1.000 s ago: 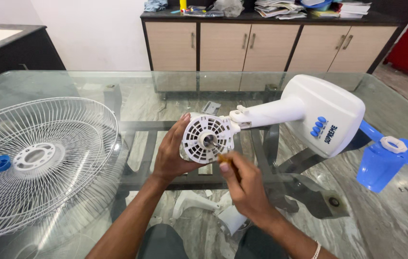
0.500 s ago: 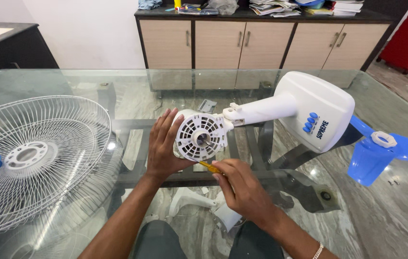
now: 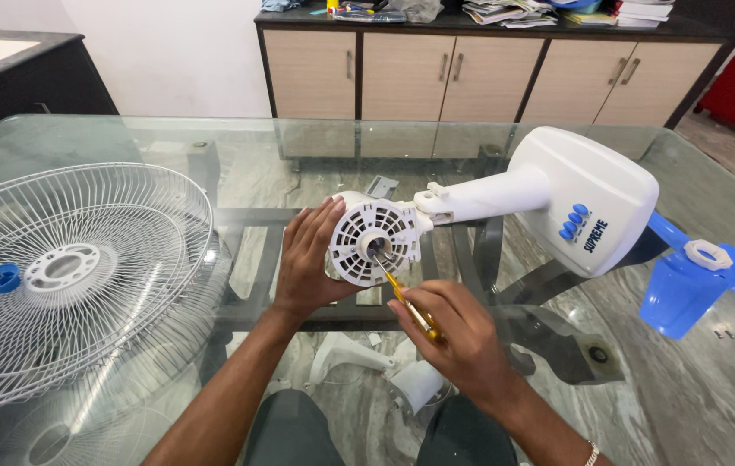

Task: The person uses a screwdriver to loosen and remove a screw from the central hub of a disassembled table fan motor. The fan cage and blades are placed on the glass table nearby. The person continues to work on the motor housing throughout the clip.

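Two hands at a white fan motor housing [image 3: 376, 240] on the glass table [image 3: 212, 138].

The left hand [image 3: 311, 259] cups the housing's left side, fingers spread and pressed against it. The right hand [image 3: 462, 336], nearer, has its fingers clamped on a yellow-handled screwdriver [image 3: 402, 298] whose tip meets the housing's centre. The housing joins a white fan base [image 3: 587, 198] to the right. A wire fan guard [image 3: 65, 267] lies far left; blue fan blades [image 3: 704, 276] lie far right.

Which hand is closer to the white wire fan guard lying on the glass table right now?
Left. The left hand grips the round motor housing, just right of the fan guard but not touching it. The right hand, holding the screwdriver, is farther right, beyond the left hand.
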